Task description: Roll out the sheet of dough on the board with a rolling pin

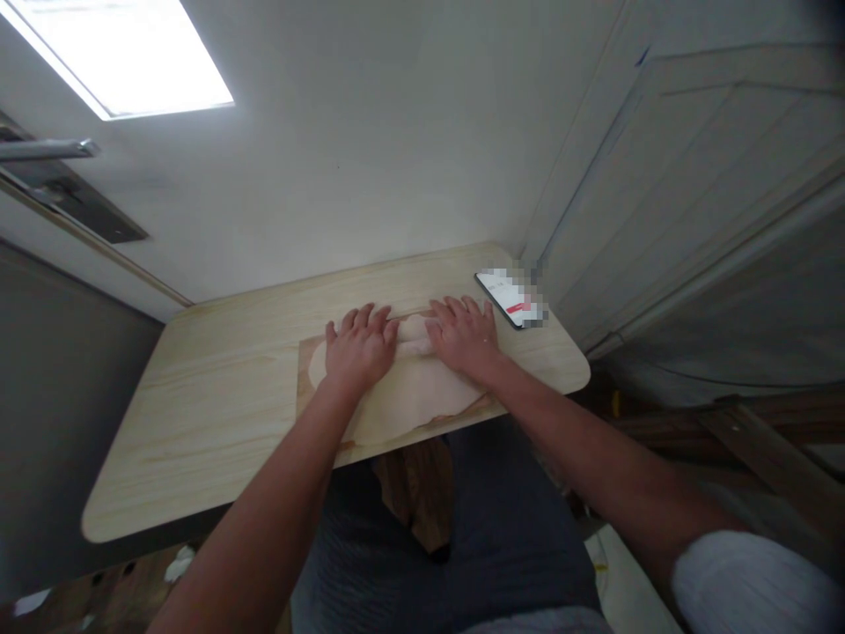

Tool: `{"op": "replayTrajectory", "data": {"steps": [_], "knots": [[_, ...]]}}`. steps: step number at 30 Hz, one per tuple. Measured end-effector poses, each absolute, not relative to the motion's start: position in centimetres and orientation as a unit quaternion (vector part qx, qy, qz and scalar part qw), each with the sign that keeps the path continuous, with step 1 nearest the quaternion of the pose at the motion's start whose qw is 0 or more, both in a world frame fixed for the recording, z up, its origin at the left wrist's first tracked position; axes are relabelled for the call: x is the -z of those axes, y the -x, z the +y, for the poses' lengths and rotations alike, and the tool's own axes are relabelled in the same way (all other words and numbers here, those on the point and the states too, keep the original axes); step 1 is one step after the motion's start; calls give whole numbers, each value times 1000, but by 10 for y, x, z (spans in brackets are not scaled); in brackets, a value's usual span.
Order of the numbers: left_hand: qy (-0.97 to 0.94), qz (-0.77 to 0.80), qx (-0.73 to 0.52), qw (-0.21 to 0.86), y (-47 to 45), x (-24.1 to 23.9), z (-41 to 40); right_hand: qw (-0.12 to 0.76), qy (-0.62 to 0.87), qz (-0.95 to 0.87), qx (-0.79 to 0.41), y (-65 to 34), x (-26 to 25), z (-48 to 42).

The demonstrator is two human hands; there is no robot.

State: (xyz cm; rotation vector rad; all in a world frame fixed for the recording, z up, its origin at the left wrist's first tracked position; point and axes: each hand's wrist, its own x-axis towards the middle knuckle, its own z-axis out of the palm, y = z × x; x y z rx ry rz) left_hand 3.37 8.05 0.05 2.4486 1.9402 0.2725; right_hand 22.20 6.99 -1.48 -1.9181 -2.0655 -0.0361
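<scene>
A flat sheet of pale dough (409, 396) lies on a wooden board (304, 361) on a light wooden table (224, 396). Its far edge is rolled into a thick log (414, 335). My left hand (360, 345) rests palm down on the left end of the roll, fingers stretched forward and slightly apart. My right hand (462, 333) lies flat on the right end, fingers extended too. Part of the roll shows between the two hands.
A phone (511, 299) with a lit screen lies on the table's far right corner, close to my right hand. A white wall stands behind the table and a panelled door to the right. My lap in dark cloth is below the table's near edge.
</scene>
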Motion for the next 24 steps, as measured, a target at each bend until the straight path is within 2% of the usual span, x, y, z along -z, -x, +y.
{"op": "replayTrajectory", "data": {"steps": [11, 24], "knots": [[-789, 610, -62, 24, -34, -9, 95, 125, 677, -726, -17, -223, 11, 91], [-794, 604, -53, 38, -32, -7, 116, 123, 665, -736, -23, -225, 7, 106]]}}
